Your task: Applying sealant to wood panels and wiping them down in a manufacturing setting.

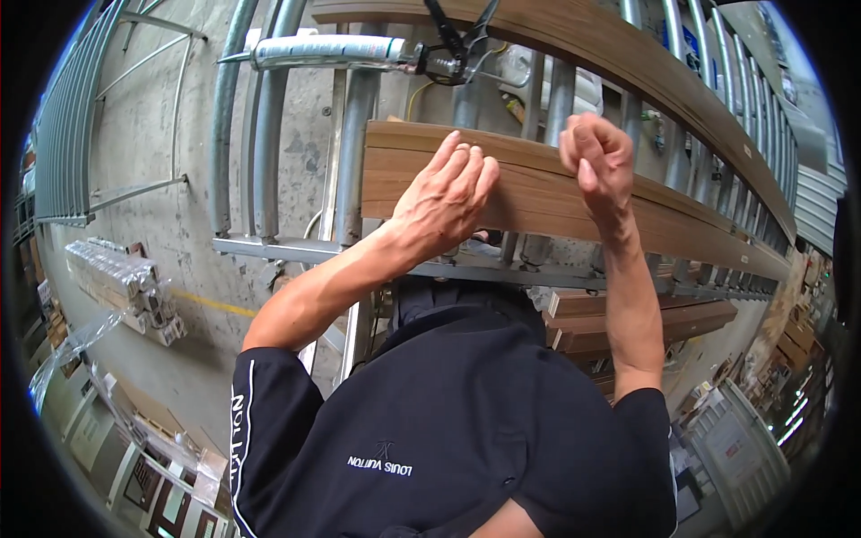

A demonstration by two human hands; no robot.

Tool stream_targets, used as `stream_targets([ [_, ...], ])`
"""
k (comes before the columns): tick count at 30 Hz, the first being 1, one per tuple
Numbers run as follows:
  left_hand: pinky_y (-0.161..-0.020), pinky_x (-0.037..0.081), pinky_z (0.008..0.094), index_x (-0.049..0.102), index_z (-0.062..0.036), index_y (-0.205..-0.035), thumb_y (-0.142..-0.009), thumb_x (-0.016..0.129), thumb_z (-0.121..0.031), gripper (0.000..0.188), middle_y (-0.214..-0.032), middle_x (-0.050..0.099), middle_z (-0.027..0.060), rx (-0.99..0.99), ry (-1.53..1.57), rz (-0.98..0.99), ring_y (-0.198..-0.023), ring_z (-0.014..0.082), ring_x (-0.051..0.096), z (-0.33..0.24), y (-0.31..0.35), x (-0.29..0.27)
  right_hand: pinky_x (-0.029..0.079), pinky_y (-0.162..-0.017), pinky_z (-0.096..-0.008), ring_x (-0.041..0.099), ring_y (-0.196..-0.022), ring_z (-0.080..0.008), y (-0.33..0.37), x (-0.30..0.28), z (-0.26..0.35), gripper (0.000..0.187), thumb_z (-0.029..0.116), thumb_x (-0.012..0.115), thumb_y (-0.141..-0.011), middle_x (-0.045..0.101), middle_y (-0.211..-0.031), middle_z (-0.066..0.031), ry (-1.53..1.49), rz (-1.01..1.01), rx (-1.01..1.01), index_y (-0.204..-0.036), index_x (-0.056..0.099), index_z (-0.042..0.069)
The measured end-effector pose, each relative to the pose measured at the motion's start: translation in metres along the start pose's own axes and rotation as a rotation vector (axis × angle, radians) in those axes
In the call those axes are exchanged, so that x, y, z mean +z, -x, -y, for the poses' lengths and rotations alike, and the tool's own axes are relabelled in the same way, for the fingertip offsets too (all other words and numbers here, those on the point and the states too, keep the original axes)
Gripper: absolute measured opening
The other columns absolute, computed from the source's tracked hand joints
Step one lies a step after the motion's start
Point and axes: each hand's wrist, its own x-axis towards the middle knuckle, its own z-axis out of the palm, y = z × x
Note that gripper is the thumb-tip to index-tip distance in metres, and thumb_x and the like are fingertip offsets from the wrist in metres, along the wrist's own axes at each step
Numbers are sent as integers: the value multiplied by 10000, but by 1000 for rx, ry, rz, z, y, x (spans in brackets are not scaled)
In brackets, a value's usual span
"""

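The fingers of your left hand (446,193) lie side by side across the near brown board (529,204), tips toward its far edge; their thumb is hidden, so you cannot tell whether they clamp anything. The fingers of your right hand (603,166) are curled together toward the palm over the same board, farther along to the right; whether they touch it or pinch something small cannot be told. The board runs beneath both sets of fingers, its squared end a little left of your left fingers, and it continues well past your right ones. It rests on the table (305,249), whose metal rollers (359,134) show left of your left fingers. Beyond those fingers and to their left, a caulking gun (453,54) with a white-and-blue tube (327,51) lies across the rollers. A second brown board (619,45) stretches beyond your right fingers. Nearer your body than the right fingers, lower down, sit more brown boards (641,325).
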Motion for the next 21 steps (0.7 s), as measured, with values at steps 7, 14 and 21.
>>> stream_targets([
  [7,-1110,307,553,544,66,-1244,-939,551,-327,498,-1179,552,170,-98,-96,25,-1140,282,516,-34,-22,16,526,-690,-315,682,-805,-235,33,-34,-6,112,82,733,-841,668,-817,-87,997,-9,-175,-906,676,11],
  [14,-1095,348,497,503,70,-1343,-950,539,-316,551,-1277,553,225,-2,-41,-6,-1235,336,492,-69,-42,38,544,-886,-385,643,-1033,-300,78,-47,-19,447,58,745,-765,672,-1113,-127,1243,71,-211,-1196,631,40],
  [21,-1111,380,451,506,99,-1307,-875,520,-196,524,-1266,576,263,29,-62,40,-1214,372,535,-66,-48,34,557,-837,-403,653,-1014,-337,71,-53,-12,493,-70,655,-787,664,-1104,-169,1013,112,90,-1262,561,18],
])
